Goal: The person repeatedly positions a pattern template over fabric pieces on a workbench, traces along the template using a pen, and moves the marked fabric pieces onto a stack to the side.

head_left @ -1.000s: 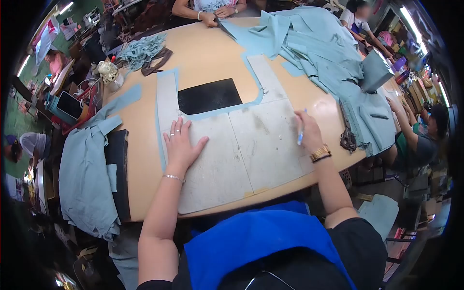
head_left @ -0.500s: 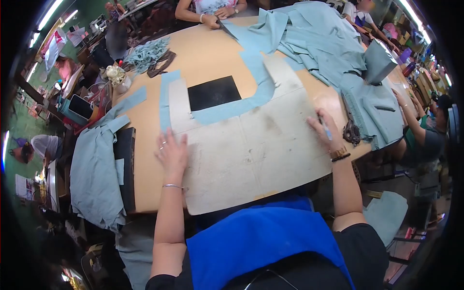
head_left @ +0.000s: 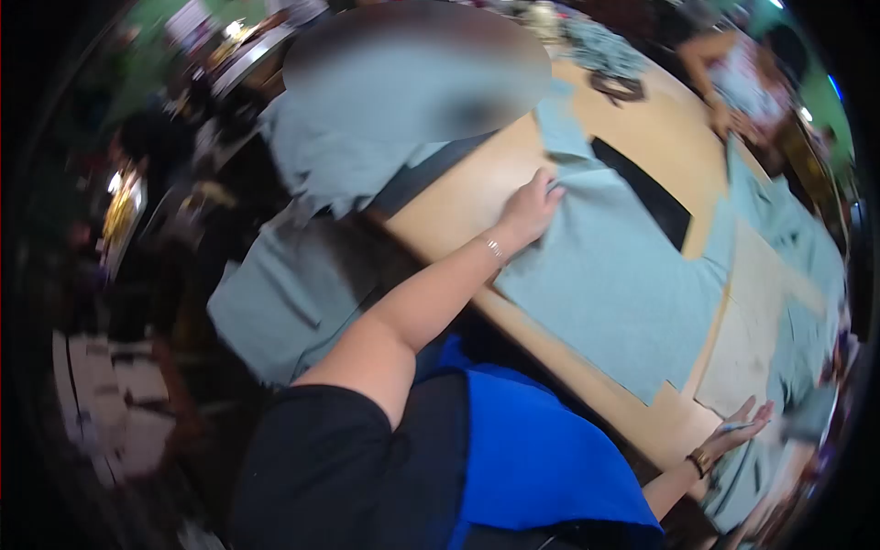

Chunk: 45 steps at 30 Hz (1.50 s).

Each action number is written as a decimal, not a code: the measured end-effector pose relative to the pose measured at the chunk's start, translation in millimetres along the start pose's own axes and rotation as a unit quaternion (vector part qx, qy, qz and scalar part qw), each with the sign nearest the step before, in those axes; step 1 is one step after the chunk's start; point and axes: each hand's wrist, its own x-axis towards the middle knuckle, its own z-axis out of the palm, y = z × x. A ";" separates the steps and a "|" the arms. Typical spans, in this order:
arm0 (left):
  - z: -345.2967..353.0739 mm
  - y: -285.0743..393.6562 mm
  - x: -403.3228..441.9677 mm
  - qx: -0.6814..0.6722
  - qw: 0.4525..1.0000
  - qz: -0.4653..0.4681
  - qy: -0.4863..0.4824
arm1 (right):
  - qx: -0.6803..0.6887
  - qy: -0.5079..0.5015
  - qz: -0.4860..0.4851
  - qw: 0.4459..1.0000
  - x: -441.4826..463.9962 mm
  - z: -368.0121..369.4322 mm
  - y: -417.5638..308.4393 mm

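My left hand (head_left: pixel 532 209) is closed on the left edge of a light blue-green fabric piece (head_left: pixel 614 266), and creases run out from its fingers. The cloth lies on the table, with a notch cut around a black rectangle (head_left: pixel 642 192). Over to the right, my right hand (head_left: pixel 744 427) is palm up with its fingers partly stretched, and a pen (head_left: pixel 736 426) rests in it. Just beyond that hand lies the pale cardboard pattern (head_left: pixel 747 321), right of the fabric piece.
Light blue-green cloth (head_left: pixel 316 165) is piled at the table's left end, and more hangs below it (head_left: pixel 275 302). Fabric scraps (head_left: pixel 605 50) and a dark strip (head_left: pixel 617 87) lie at the far side. A person (head_left: pixel 747 87) stands across the tan table (head_left: pixel 458 197).
The view has swung left. The cardboard pattern has moved right off the fabric piece, uncovering it. My left hand has taken hold of the cloth's edge; my right hand has turned palm up.
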 end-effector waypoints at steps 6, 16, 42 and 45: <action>-169.3 -24.3 2.3 -0.247 0.926 -0.049 0.282 | -0.252 -0.313 -0.049 0.914 -62.1 96.9 5.6; -462.9 -168.6 -270.0 -0.060 0.775 -0.242 0.581 | -0.264 -0.372 -0.082 0.886 -79.9 115.0 14.7; -402.7 -240.2 -167.0 -0.355 0.779 -0.276 0.437 | -0.301 -0.348 -0.139 0.877 -81.3 114.8 5.4; -390.1 -231.9 -99.1 0.050 0.920 -0.137 0.364 | -0.288 -0.333 -0.121 0.890 -83.3 118.4 3.0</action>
